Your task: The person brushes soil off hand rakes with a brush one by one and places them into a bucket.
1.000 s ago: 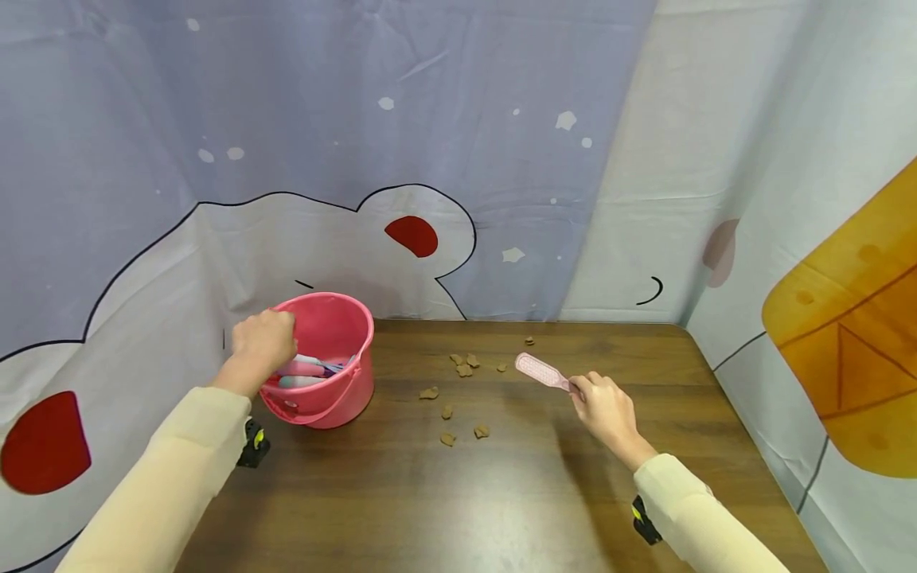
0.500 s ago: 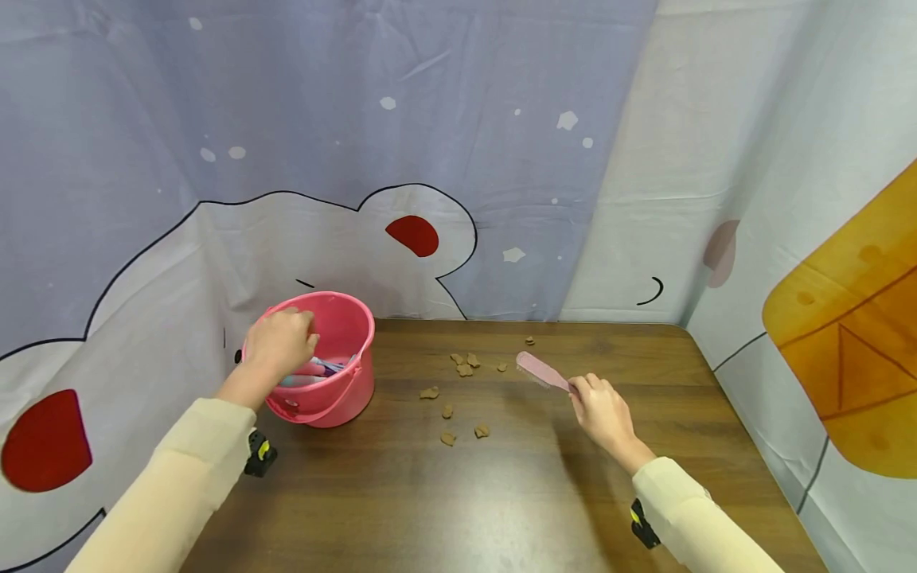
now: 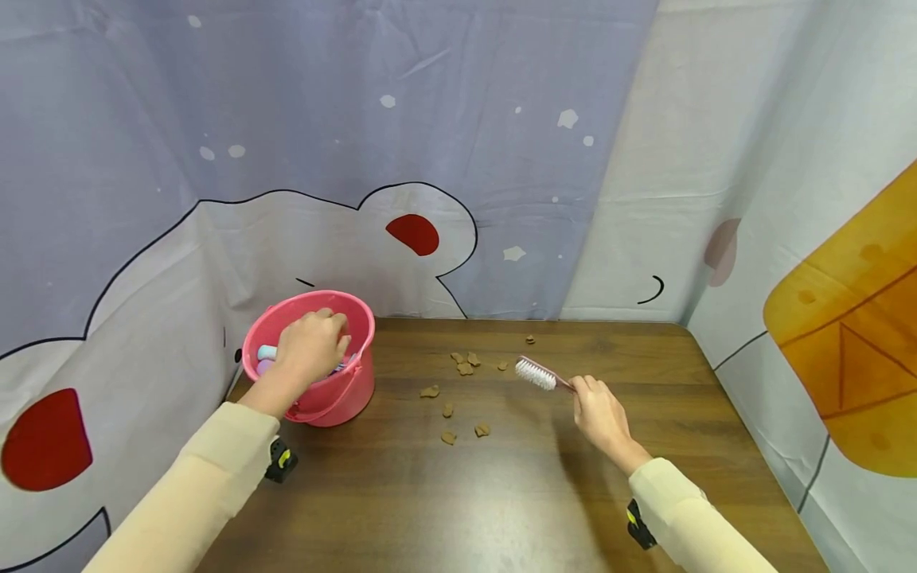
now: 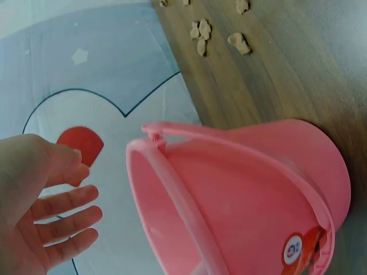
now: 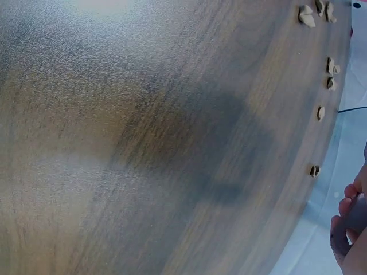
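Observation:
In the head view my left hand (image 3: 311,344) is over the mouth of a pink bucket (image 3: 351,402). The left wrist view shows its fingers spread and loosely bent with nothing between them, beside the rim of the bucket (image 4: 241,195). Inside the bucket lie several items, among them a light blue one (image 3: 267,352) and a purple one (image 3: 264,367); my hand hides some of them. On the right, my right hand (image 3: 600,414) grips the handle of a pink brush (image 3: 536,374) above the table, its white bristles toward me. Only the handle end (image 5: 350,226) shows in the right wrist view.
Several small brown crumpled pieces (image 3: 466,369) lie scattered on the wooden table (image 3: 458,501) between the bucket and the brush. A printed curtain (image 3: 501,159) hangs along the back and both sides. The bucket stands near the table's back left corner.
My left hand has moved right, from the bucket's left rim to over its mouth. The brush has been turned in my right hand, from its flat back to its bristles showing.

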Tool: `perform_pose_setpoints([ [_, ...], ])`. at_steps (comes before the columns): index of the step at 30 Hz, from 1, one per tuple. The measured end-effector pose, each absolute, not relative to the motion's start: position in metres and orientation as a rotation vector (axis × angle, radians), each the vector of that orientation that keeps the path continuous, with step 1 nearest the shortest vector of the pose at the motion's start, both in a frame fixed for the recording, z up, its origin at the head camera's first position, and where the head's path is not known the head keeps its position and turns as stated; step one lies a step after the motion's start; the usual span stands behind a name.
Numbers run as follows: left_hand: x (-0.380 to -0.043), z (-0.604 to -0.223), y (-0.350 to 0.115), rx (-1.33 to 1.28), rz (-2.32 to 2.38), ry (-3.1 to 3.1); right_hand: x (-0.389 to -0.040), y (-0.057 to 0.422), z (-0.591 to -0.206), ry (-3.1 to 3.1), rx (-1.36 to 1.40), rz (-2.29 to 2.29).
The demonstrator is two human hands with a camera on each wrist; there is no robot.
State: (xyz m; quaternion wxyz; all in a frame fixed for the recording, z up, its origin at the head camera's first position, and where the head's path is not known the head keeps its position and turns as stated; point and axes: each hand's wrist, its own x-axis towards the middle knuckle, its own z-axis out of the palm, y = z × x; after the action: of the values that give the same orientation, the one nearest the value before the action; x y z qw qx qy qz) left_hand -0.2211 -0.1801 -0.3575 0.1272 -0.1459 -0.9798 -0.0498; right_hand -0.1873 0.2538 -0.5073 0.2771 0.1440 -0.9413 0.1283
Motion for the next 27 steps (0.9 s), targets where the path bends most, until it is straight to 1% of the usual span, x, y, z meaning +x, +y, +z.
perform_pose_setpoints([
  [6,-0.222,-0.366,-0.165,-0.589,-0.117,-2.797,-0.187,0.255,-0.512,-2.527,0.315,0.405],
  [14,-0.223,-0.38,-0.146,-0.726,-0.11,-2.699,-0.188,0.257,-0.52,-2.518,0.238,0.441],
  [19,-0.223,-0.387,-0.136,-0.763,-0.081,-2.676,-0.187,0.259,-0.525,-2.475,0.227,0.443],
  [27,-0.225,-0.398,-0.125,-0.777,-0.1,-2.694,-0.183,0.266,-0.534,-2.597,0.061,0.5],
])
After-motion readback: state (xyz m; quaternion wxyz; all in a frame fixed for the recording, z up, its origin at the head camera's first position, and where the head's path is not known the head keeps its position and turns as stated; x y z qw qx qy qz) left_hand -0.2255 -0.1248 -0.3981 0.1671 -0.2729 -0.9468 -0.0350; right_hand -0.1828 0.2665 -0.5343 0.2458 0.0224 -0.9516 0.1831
